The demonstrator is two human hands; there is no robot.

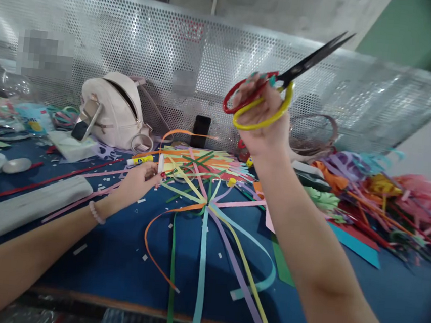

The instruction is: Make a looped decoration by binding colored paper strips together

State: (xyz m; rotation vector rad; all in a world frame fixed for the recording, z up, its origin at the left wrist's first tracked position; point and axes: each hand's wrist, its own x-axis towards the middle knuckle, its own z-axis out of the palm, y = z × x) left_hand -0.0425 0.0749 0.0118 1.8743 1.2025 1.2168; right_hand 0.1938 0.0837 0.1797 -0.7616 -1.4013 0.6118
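My right hand (263, 118) is raised above the table, gripping a pair of scissors (304, 63) by red and yellow handles. Their dark blades point up and right, slightly parted. At the left, my left hand (137, 179) pinches what looks like the white end of an orange paper strip (182, 132), which arches up and right. Between my arms lies a star of coloured paper strips (204, 231) joined at one centre. Some of its strips curl, and a few have white ends. A yellow glue stick (141, 160) lies just behind my left hand.
A white backpack (112, 108) and a phone (200, 130) lean near the perforated metal panel (218, 55). A white power strip (36, 205) lies left. Heaped coloured paper (372, 197) covers the right side. Paper scraps dot the blue table (113, 268).
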